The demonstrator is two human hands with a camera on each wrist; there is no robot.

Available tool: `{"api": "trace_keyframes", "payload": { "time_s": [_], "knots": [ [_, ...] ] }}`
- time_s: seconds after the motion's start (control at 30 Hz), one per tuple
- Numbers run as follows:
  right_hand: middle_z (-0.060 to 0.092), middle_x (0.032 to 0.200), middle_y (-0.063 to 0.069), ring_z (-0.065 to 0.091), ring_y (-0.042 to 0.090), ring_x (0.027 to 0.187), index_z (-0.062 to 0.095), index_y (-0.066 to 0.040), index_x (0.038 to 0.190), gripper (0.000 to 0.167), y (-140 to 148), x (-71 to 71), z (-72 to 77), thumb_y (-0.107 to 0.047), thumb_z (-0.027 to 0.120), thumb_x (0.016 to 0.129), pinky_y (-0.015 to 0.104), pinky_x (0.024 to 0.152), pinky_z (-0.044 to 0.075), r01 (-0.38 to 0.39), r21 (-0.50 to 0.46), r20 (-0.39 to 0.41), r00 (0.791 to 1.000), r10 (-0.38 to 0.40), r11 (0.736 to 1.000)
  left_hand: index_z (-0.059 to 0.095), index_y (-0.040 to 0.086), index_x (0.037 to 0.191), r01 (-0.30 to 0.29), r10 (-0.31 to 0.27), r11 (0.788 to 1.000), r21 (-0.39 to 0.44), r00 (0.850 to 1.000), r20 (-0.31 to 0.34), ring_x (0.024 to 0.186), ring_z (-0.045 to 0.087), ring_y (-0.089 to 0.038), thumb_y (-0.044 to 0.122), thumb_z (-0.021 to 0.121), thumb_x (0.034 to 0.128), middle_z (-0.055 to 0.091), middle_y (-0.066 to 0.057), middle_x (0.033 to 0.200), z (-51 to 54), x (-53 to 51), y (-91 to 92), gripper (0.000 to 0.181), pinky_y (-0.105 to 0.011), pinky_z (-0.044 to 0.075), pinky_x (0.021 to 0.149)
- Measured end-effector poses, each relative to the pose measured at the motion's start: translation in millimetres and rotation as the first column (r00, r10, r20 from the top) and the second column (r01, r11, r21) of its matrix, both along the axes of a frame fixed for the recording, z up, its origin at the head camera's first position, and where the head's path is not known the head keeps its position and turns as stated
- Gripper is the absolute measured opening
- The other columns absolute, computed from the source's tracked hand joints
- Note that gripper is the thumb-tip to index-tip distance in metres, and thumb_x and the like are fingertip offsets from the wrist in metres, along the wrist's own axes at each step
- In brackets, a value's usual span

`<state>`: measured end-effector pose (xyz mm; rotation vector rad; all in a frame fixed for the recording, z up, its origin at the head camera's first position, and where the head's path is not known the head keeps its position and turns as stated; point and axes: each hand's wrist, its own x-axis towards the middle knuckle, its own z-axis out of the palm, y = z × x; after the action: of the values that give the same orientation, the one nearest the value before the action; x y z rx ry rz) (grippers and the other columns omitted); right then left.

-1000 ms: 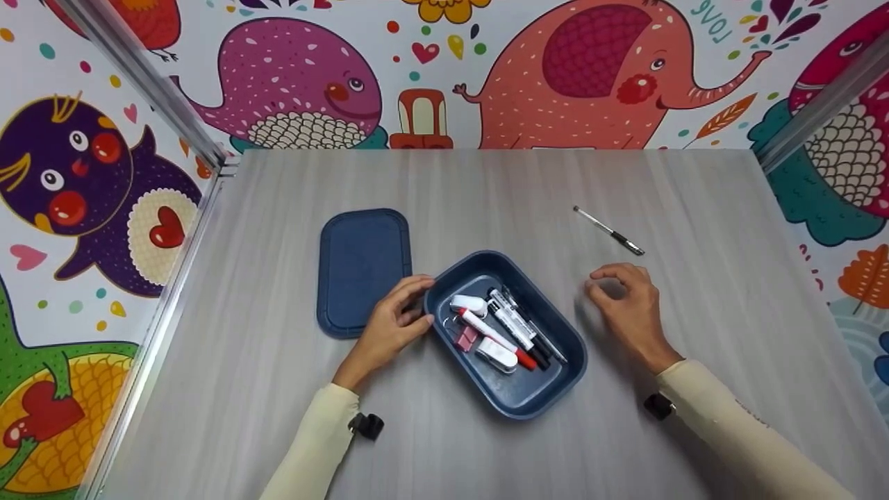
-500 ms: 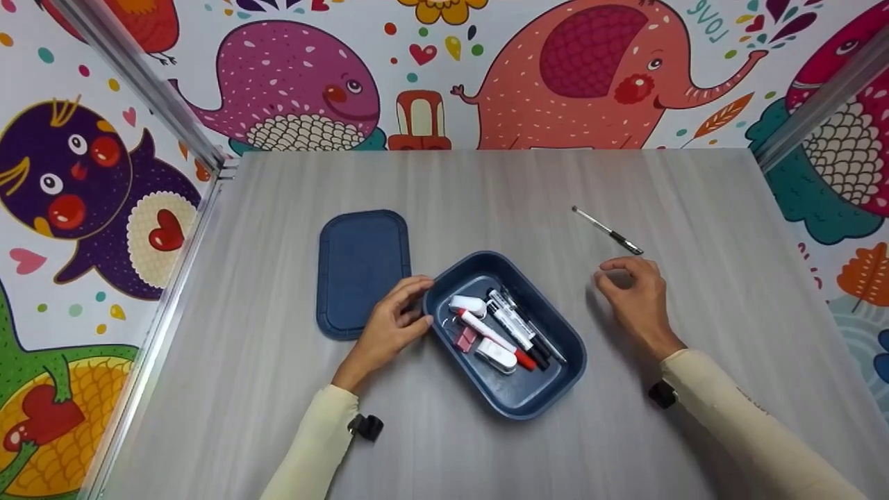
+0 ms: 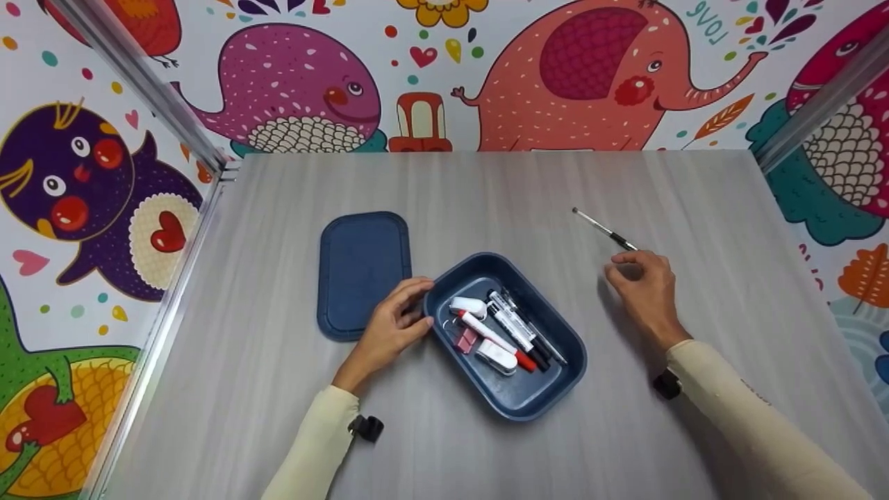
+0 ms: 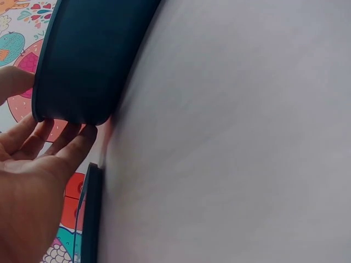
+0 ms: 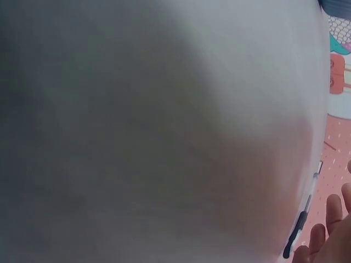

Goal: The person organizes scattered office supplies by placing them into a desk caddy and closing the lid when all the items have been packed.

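Observation:
A dark blue rectangular box [image 3: 573, 347] stands uncovered at mid-table. In the head view my left hand [image 3: 385, 326] holds its left corner; in the left wrist view the fingers [image 4: 77, 145] touch the box wall and the thumb is at the rim. Inside lie a red-and-white marker [image 3: 486, 330], black-and-white markers [image 3: 512, 319], a pen, two white rounded items and a small pink block [image 3: 466, 339]. My right hand [image 3: 646, 288] hovers over the lower end of a clear pen with a black grip [image 3: 597, 224], partly hiding it. Its loosely bent fingers hold nothing.
The flat blue lid [image 3: 364, 274] lies on the table left of the box, by my left hand. Printed cartoon walls [image 3: 430, 69] and metal frame posts [image 3: 146, 90] border the grey wood-grain table [image 3: 486, 201] at the back and sides.
My right hand has moved away from the box, up and right, to the pen's lower end, which it now covers. Left hand, box and lid have stayed in place.

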<state>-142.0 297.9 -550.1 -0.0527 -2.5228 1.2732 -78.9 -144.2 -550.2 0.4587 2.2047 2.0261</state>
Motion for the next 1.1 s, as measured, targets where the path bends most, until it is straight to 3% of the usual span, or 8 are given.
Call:
{"api": "trace_keyframes", "payload": {
  "time_s": [0.17, 0.73, 0.93, 1.1],
  "knots": [
    [0.078, 0.110, 0.023, 0.056, 0.028, 0.103, 0.080, 0.005, 0.106, 0.016, 7, -4.7, -1.2, -0.004, 0.082, 0.093, 0.034, 0.092, 0.035, 0.011, -0.008, -0.005, 1.000, -0.011, 1.000, 0.061, -0.004, 0.150, 0.007, -0.007, 1.000, 0.012, 1.000, -0.019, 0.144, 0.054, -0.037, -0.006, 0.075, 0.0978, 0.052, -0.020, 0.160, -0.7, 0.3, -0.4, 0.054, -0.035, 0.055, 0.105],
    [0.073, 0.112, 0.017, 0.060, 0.022, 0.105, 0.081, 0.001, 0.112, 0.021, 26, -21.6, -1.5, -0.012, 0.083, 0.096, 0.026, 0.091, 0.038, 0.117, -0.102, 0.072, 0.991, -0.110, 0.988, 0.062, -0.005, 0.148, -0.003, 0.004, 1.000, 0.007, 1.000, -0.014, 0.144, 0.055, -0.037, -0.008, 0.075, 0.0966, 0.053, -0.019, 0.159, 0.0, -0.6, 0.8, 0.053, -0.035, 0.055, 0.104],
    [0.074, 0.101, 0.005, 0.063, 0.008, 0.091, 0.082, 0.000, 0.112, 0.020, 32, -29.8, -4.0, -0.011, 0.083, 0.095, 0.020, 0.087, 0.043, 0.127, -0.091, 0.095, 0.988, -0.119, 0.988, 0.062, -0.005, 0.149, -0.005, 0.005, 1.000, 0.012, 1.000, -0.003, 0.144, 0.054, -0.038, -0.008, 0.075, 0.0967, 0.053, -0.019, 0.159, 0.5, -0.1, 0.8, 0.053, -0.035, 0.056, 0.104],
    [0.077, 0.100, 0.014, 0.064, 0.002, 0.084, 0.083, 0.002, 0.111, 0.019, 34, -33.9, -7.2, -0.005, 0.084, 0.093, 0.017, 0.081, 0.045, 0.094, -0.099, 0.051, 0.995, -0.089, 0.991, 0.061, -0.005, 0.150, 0.001, -0.001, 1.000, 0.015, 1.000, 0.002, 0.147, 0.053, -0.038, -0.006, 0.075, 0.0976, 0.052, -0.020, 0.160, 0.9, 0.0, 0.9, 0.054, -0.034, 0.055, 0.105]
  ]
}}
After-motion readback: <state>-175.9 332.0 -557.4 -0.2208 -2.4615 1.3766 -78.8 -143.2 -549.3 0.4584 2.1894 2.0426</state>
